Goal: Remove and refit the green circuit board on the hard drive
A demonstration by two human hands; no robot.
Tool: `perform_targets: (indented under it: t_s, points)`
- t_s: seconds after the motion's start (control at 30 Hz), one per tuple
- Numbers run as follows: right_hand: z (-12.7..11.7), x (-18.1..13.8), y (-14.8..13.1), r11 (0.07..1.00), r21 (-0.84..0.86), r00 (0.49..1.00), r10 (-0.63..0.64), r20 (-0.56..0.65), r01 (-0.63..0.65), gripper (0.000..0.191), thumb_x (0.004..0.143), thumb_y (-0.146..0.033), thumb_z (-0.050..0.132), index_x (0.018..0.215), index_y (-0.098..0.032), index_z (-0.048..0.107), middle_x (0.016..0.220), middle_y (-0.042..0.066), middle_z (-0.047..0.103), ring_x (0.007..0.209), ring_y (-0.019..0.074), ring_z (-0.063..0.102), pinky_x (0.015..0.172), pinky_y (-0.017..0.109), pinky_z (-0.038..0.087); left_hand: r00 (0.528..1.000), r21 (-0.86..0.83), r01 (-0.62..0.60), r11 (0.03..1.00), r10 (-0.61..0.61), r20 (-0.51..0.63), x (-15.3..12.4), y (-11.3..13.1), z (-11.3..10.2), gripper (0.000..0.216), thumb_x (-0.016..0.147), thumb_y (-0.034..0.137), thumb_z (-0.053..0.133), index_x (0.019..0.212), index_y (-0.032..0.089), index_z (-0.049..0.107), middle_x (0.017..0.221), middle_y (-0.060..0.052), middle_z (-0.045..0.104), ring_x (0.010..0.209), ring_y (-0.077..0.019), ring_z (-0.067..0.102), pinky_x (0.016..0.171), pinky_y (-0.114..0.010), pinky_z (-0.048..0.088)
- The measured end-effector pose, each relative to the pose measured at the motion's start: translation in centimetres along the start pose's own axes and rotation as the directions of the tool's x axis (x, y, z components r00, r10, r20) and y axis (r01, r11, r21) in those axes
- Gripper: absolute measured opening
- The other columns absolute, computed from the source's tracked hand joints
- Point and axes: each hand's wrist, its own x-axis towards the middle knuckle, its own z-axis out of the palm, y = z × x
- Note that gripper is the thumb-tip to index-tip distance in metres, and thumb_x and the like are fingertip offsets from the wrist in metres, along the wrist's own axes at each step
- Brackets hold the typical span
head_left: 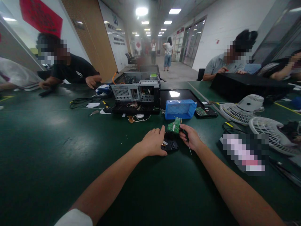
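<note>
A small green circuit board (173,126) is held up on edge by my right hand (192,137), its thumb and fingers closed at the board's right side. A thin screwdriver (189,147) also rests in that hand, its metal shaft pointing down toward the table. Below the board lies a black plastic casing (172,145) with a small light-coloured part at its left. My left hand (153,143) grips the casing's left side, thumb near the front edge and index finger stretched up beside the board. Part of the casing is hidden by that hand.
Ahead stand an opened computer case (135,92) and a blue plastic bin (180,110), with a dark flat panel (188,95) behind. White fan parts (242,110) lie to the right. Cables (84,102) and scraps lie left. Other people sit across the green table (70,150).
</note>
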Motion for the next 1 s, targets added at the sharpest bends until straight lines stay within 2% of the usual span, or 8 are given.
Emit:
perform_targets:
  t_s: [0.3,0.5,0.73,1.0]
  points:
    - [-0.4,0.5,0.1,1.000,-0.029,1.000,0.005,0.006,-0.005,0.026,0.079,-0.037,0.076,0.087,-0.020,0.058,0.053,-0.007,0.044,0.042,0.0049,0.032,0.036,0.018,0.016,0.998,0.000,-0.040,0.999,0.040,-0.041,0.5,-1.1,0.4,0.122,0.068,0.068,0.073,0.159,0.008,0.017,0.151,-0.023,0.046,0.133,-0.0372,0.049,0.110,-0.043,0.039]
    - [-0.7,-0.7,0.5,0.999,-0.024,0.999,-0.025,-0.042,0.024,0.028,0.077,-0.036,0.078,0.090,-0.019,0.060,0.056,-0.007,0.047,0.044,0.0055,0.035,0.036,0.018,0.019,1.000,0.000,-0.031,1.000,0.031,-0.005,0.5,-1.1,0.2,0.126,0.068,0.067,0.075,0.160,0.010,0.012,0.153,-0.023,0.043,0.136,-0.0377,0.047,0.109,-0.043,0.040]
    - [-0.1,0.0,0.8,0.997,-0.030,0.991,-0.075,-0.109,0.072,0.030,0.072,-0.033,0.080,0.092,-0.019,0.063,0.056,-0.007,0.048,0.044,0.0056,0.039,0.036,0.017,0.021,0.999,-0.024,-0.008,1.000,0.009,0.038,0.5,-0.9,-0.4,0.126,0.067,0.070,0.075,0.160,0.014,0.012,0.154,-0.024,0.043,0.136,-0.0393,0.048,0.109,-0.045,0.039]
    - [0.0,0.2,1.2,0.991,-0.074,0.987,-0.120,-0.108,0.113,0.030,0.072,-0.034,0.079,0.094,-0.019,0.064,0.055,-0.007,0.049,0.042,0.0055,0.039,0.035,0.018,0.022,0.999,-0.020,-0.001,1.000,0.001,0.034,0.4,-1.1,-0.3,0.127,0.066,0.072,0.076,0.161,0.016,0.012,0.152,-0.023,0.045,0.136,-0.0399,0.049,0.107,-0.044,0.042]
